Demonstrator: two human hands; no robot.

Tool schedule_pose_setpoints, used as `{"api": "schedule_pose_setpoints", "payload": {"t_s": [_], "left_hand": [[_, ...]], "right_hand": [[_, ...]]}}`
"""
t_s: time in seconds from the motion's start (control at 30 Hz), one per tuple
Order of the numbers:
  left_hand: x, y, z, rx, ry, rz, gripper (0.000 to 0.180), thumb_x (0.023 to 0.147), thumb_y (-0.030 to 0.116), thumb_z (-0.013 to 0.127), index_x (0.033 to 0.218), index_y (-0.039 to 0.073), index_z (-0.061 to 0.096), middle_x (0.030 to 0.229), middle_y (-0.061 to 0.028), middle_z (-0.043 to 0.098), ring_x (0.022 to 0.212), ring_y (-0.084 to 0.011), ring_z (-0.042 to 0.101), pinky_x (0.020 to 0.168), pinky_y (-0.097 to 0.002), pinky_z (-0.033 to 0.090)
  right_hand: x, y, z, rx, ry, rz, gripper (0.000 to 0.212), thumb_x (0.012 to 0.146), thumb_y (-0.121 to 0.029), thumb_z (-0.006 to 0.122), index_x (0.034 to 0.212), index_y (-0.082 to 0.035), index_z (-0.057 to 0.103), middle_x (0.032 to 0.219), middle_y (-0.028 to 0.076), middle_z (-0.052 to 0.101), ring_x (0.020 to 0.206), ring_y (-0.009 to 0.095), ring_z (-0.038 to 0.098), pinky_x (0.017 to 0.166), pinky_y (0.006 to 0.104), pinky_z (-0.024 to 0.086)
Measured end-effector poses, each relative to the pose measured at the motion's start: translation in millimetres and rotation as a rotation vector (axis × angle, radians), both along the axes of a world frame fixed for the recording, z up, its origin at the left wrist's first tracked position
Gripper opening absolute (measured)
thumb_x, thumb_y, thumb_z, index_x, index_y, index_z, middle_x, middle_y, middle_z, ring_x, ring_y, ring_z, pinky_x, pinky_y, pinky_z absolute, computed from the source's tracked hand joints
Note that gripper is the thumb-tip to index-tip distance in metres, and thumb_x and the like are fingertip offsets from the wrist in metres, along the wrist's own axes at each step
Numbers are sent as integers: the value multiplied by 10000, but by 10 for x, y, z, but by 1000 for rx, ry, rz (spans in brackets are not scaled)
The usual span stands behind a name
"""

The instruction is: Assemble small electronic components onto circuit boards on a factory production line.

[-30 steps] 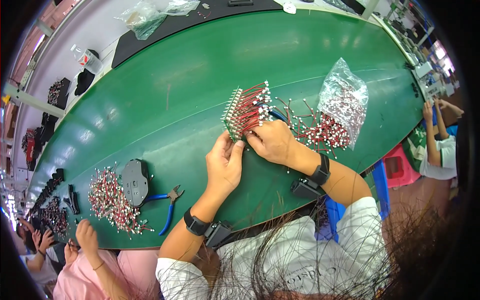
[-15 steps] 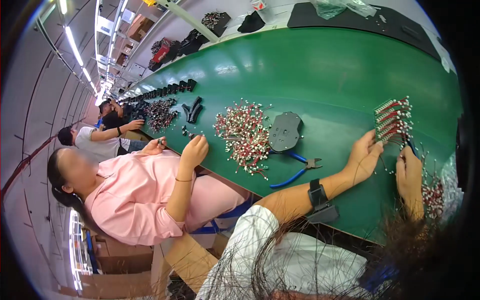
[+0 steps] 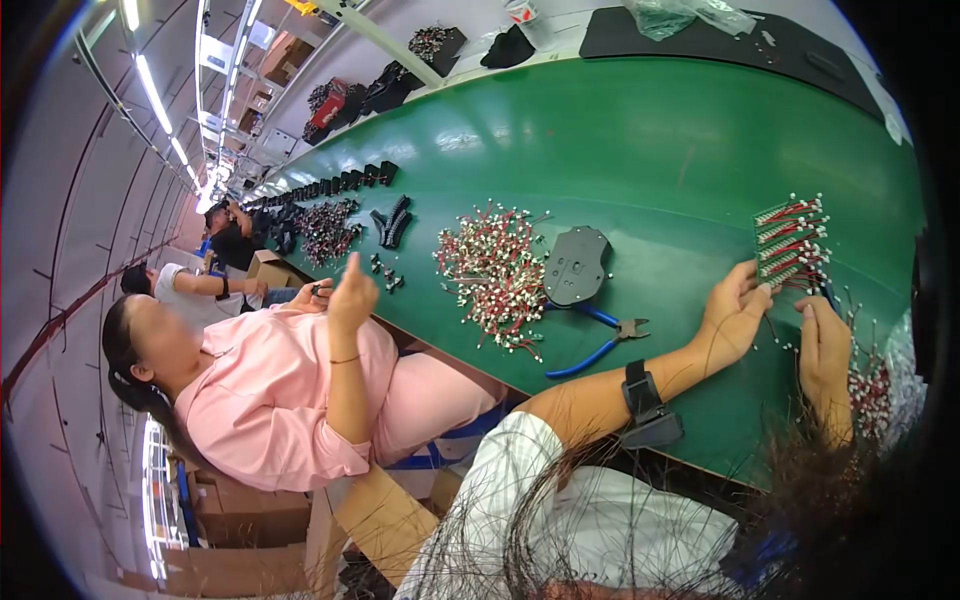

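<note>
My left hand (image 3: 735,312) pinches the lower edge of a green circuit board panel (image 3: 768,240). Rows of red wires (image 3: 800,232) with small white connectors stick out from its right side. Close by on the right, my right hand (image 3: 826,350) is closed around a tool whose blue part (image 3: 829,292) shows beside the wires; most of it is hidden, so its kind is unclear. Left of my hands lie blue-handled cutting pliers (image 3: 610,340), jaws toward my left forearm. A black flat case (image 3: 577,265) sits above their handles.
A large heap of red wires with white connectors (image 3: 490,270) covers the green table (image 3: 640,160) to the left. More wires (image 3: 868,395) lie beside a clear plastic bag (image 3: 905,385) at right. A person in pink (image 3: 290,385) sits at left, near small black parts (image 3: 388,272).
My hands stay at the board with almost no movement. The person in pink has drawn one hand back from the table, and small black parts now show there. The view has shifted slightly.
</note>
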State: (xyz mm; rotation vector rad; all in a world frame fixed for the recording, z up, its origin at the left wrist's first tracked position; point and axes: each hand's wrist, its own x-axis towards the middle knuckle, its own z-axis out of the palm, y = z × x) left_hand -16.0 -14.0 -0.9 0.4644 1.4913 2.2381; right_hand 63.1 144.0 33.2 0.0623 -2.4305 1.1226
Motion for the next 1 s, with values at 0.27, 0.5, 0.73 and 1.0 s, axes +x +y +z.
{"api": "schedule_pose_setpoints", "payload": {"t_s": [0.27,0.5,0.73,1.0], "left_hand": [[86,7,44,-264,234,126,310,928,154,616,1152,-37,519,915,-58,584,826,-122,557,704,-285,480],[96,-16,123,-20,16,-4,327,924,20,614,1200,-79,470,1160,-146,591,1036,-185,616,895,-285,503],[126,1,176,-13,79,-22,330,944,42,595,1219,-69,450,1230,-153,544,1103,-203,584,972,-359,513],[144,9,186,-29,97,-2,320,937,26,606,1205,-74,464,1226,-159,552,1114,-210,592,937,-313,495]], "right_hand": [[114,20,92,234,142,47,160,886,-72,517,937,27,632,902,202,652,805,363,644,713,436,513],[44,-30,35,-14,131,72,81,893,-70,563,912,-6,609,782,176,626,676,370,613,591,427,484],[68,18,109,-59,60,96,80,880,-58,592,922,1,627,769,177,643,690,356,641,600,416,498],[47,40,73,-40,106,102,96,867,-37,573,936,3,627,797,193,652,709,367,642,623,430,502]]}}
